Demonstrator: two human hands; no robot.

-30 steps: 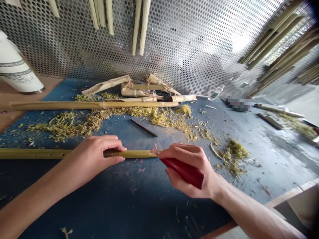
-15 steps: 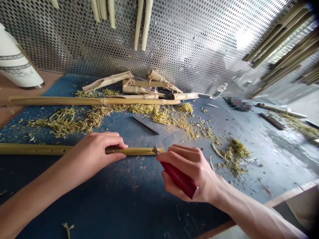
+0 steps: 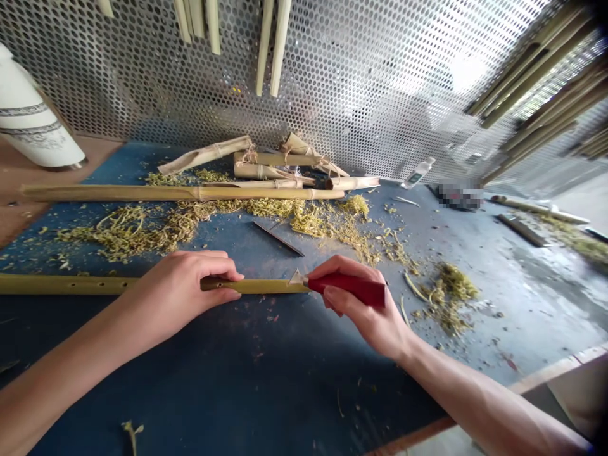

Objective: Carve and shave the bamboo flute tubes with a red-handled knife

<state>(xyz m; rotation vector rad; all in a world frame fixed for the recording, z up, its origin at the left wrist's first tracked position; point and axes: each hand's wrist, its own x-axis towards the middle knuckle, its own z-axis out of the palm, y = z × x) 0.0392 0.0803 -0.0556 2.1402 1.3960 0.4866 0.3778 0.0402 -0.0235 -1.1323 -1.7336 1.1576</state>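
Observation:
A bamboo flute (image 3: 266, 286) with several finger holes lies across the blue table. My left hand (image 3: 194, 278) is closed round it, thumb on the near side and fingers over the far side, beside a dark band with a hole. In my right hand (image 3: 365, 304) is a carving knife with a red handle (image 3: 351, 288), gripped with the thumb along its near side. Its flared metal blade (image 3: 297, 277) rests at the flute's right end. The tip of that end is hidden behind the blade and hand.
Beyond the flute lie a long bamboo pole (image 3: 266, 193), heaps of shavings (image 3: 142, 231), a thin dark file-like strip (image 3: 279, 239) and cut bamboo pieces (image 3: 209, 154). A perforated metal panel (image 3: 332, 82) stands behind. At the left is a white flask (image 3: 35, 120), at the right a small bottle (image 3: 418, 173).
My right hand has turned the knife: its handle, slanting down toward me before, now lies nearly level to the right. The blade stays at the flute's end. My left hand keeps its hold.

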